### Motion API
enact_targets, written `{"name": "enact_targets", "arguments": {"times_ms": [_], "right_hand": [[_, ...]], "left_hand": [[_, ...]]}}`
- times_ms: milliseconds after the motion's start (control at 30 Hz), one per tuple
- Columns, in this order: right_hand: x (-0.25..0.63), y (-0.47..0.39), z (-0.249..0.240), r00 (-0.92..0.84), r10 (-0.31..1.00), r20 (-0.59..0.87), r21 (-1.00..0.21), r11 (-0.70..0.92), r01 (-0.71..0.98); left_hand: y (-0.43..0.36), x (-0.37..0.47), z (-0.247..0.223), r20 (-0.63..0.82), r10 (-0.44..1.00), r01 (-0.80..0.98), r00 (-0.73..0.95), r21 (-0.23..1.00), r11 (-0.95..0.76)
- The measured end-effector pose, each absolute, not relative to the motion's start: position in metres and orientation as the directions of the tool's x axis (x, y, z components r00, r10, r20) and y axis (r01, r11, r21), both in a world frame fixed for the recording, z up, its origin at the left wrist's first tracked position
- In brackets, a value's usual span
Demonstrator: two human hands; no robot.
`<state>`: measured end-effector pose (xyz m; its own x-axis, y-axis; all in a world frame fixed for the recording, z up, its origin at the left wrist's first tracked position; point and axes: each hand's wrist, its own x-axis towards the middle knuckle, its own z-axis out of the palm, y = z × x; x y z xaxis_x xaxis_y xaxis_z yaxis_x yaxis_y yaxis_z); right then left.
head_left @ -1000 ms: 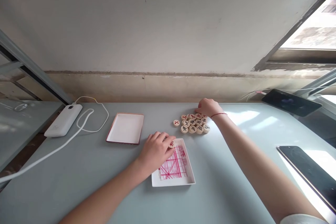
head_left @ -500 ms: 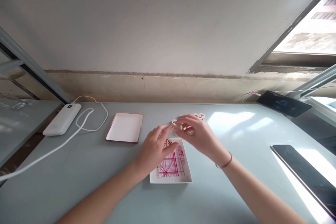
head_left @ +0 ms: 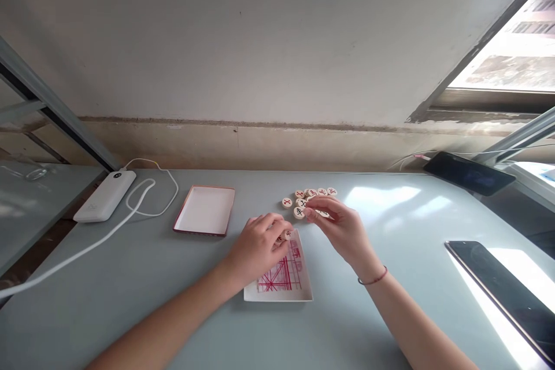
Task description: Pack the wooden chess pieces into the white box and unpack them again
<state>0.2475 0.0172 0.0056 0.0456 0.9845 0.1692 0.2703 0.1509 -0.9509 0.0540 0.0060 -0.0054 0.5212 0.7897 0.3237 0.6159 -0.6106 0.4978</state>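
My left hand (head_left: 262,243) curves over the back of a white box tray (head_left: 277,296). Its thumb and fingers close round a Chinese chess piece (head_left: 287,235), partly covered by the fingers. Inside the tray lies a folded sheet with red printed lines (head_left: 281,275). Behind the tray, several round Chinese chess pieces (head_left: 321,192) with red or dark characters are grouped on the table. My right hand (head_left: 336,219) reaches into this group, thumb and forefinger pinching a dark-marked chess piece (head_left: 303,203). Its other fingers hide some of the pieces. One red-marked piece (head_left: 287,202) lies at the group's left.
A shallow box lid (head_left: 203,211) rests left of the tray. Farther left are a white power bank (head_left: 104,196) and its cable (head_left: 104,241). One dark phone (head_left: 468,173) lies at the back right, and a larger dark device (head_left: 503,295) nearer me. A wall closes off the back.
My left hand has drawn back from beside my right fingers, down over the tray, with its fingers curled. My right hand has shifted slightly right and down, uncovering more chess pieces.
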Motion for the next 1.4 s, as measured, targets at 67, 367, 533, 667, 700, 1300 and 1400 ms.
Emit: {"name": "enact_targets", "arguments": {"times_ms": [67,367,533,667,700,1300,1400], "right_hand": [[0.249,0.018,0.004,0.080,0.983,0.164,-0.951,0.136,0.276],[0.240,0.011,-0.005,-0.081,0.987,0.140,-0.923,0.160,0.350],[0.233,0.007,-0.007,-0.187,0.971,0.146,-0.913,0.205,0.352],[0.231,0.007,-0.005,-0.172,0.968,0.183,-0.905,0.234,0.356],[0.232,0.007,-0.005,-0.168,0.968,0.187,-0.903,0.237,0.359],[0.231,0.004,-0.001,-0.477,0.833,0.280,-0.525,0.549,0.651],[0.231,0.004,-0.005,-0.513,0.803,0.303,-0.445,0.595,0.670]], "left_hand": [[0.007,0.057,-0.007,0.317,0.759,0.609,0.568,0.458,-0.647],[0.013,0.060,-0.018,0.256,0.712,0.658,0.654,0.272,-0.703],[0.012,0.060,-0.017,0.282,0.698,0.685,0.659,0.160,-0.711],[0.013,0.060,-0.017,0.316,0.689,0.664,0.653,0.198,-0.721],[0.013,0.060,-0.017,0.314,0.691,0.661,0.651,0.212,-0.720],[0.017,0.047,-0.011,0.115,0.803,0.783,0.585,0.178,-0.596],[0.018,0.047,-0.012,0.091,0.802,0.782,0.590,0.180,-0.596]]}}
